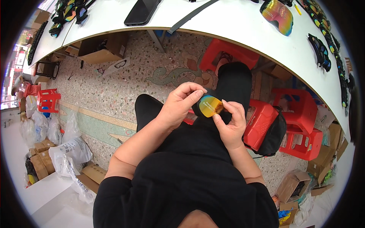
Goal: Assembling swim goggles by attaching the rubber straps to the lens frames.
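head view, lens (210,108): gold-mirrored, near centre toward half past two.
left hand (179,102): nearly closed, pinching around its eleven o'clock edge.
right hand (232,124): thumb and finger gripping its four o'clock side.
risk: fingertips might smudge it, i'd say; a slack pinch could let it fall.

On the white table (235,23), a black phone (141,12) is placed near the edge, and a dark strip (193,15) is laid to the right of it. Under this table, a cardboard box (102,57) is seen. At the left, a red stool (47,92) is stood near plastic bags (76,150); at the right, a black bag (272,135) is found beside red seats (260,123).
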The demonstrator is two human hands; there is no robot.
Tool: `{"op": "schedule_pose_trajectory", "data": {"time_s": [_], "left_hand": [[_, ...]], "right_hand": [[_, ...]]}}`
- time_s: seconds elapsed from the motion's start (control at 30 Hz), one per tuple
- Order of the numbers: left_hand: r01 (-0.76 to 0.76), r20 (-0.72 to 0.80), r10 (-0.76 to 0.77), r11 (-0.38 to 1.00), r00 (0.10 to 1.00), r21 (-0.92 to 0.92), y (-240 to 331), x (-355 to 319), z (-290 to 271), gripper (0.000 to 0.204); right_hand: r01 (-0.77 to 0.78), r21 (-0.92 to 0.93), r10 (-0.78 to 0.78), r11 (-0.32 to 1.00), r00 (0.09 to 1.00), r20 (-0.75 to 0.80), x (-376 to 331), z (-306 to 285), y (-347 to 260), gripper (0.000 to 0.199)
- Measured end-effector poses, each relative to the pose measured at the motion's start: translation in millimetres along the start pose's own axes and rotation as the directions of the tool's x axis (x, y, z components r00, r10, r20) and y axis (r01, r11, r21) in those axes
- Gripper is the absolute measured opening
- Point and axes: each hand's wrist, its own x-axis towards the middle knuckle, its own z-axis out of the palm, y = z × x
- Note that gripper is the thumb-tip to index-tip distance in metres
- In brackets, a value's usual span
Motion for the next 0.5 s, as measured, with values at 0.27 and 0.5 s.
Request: {"op": "schedule_pose_trajectory", "data": {"time_s": [0.27,0.5], "left_hand": [[-0.139,0.133,0.093,0.909,0.987,0.392,13.9,-19.7,-4.5,0.028],[0.047,0.166,-0.09,0.969,0.982,0.244,16.9,-18.7,-17.1,0.038]], "right_hand": [[-0.076,0.117,0.077,0.99,0.997,-0.004,-4.8,1.8,2.7,0.046],[-0.094,0.175,0.086,0.98,0.995,0.052,-6.2,2.9,-0.9,0.046]]}}
